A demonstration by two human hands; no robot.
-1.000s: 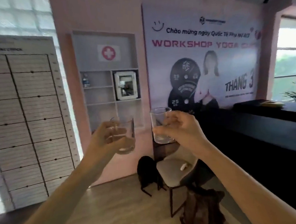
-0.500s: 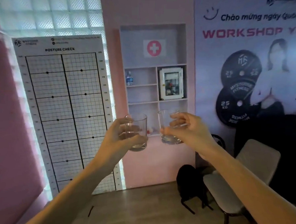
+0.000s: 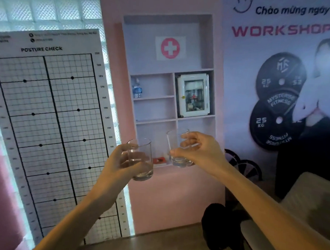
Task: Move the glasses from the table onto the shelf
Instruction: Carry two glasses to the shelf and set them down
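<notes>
Both arms are stretched out toward a recessed white wall shelf [image 3: 156, 98] set in a pink wall. My left hand [image 3: 120, 166] grips a clear empty drinking glass [image 3: 144, 162], held upright in front of the shelf's lowest left compartment. In my right hand [image 3: 199, 151] is a second clear glass [image 3: 175, 150], pinched near its rim and side, level with the bottom compartments. Neither glass touches the shelf. The table is not in view.
The shelf holds a water bottle [image 3: 137, 89], a white framed box [image 3: 193, 94] and a small red item [image 3: 159, 160] on the bottom ledge. A posture-check board [image 3: 45, 128] leans at left. A chair [image 3: 299, 214] and black bag [image 3: 218, 225] stand at right.
The view has swung left and closed in on the shelf, which now looks larger and centred. Both hands still carry their glasses, now raised in front of the bottom compartments.
</notes>
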